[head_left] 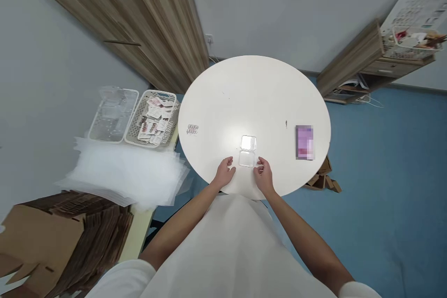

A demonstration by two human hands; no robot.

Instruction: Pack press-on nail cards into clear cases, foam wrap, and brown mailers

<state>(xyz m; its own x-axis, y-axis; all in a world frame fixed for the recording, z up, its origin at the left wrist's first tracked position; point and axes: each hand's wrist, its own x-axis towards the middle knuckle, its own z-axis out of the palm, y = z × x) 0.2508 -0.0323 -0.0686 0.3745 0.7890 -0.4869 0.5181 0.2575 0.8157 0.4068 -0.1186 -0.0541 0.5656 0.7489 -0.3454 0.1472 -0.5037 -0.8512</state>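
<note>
A small clear plastic box [247,158] lies on the white round table [258,93] with its lid laid open away from me. My left hand [224,172] rests just left of the box, its fingers curled and apart, holding nothing. On the other side, close to the box's right edge, my right hand [264,176] has its fingers bent with a gap between them and nothing visible in them. Farther left on the table sits a small set of pinkish press-on nails [192,129], too small to see in detail.
A blurred purple item [305,142] lies at the table's right, with a small dark object [286,124] nearby. To the left stand a basket of small packets [153,118], a basket of clear boxes [113,116], white sheets [125,172] and folded cardboard [45,228].
</note>
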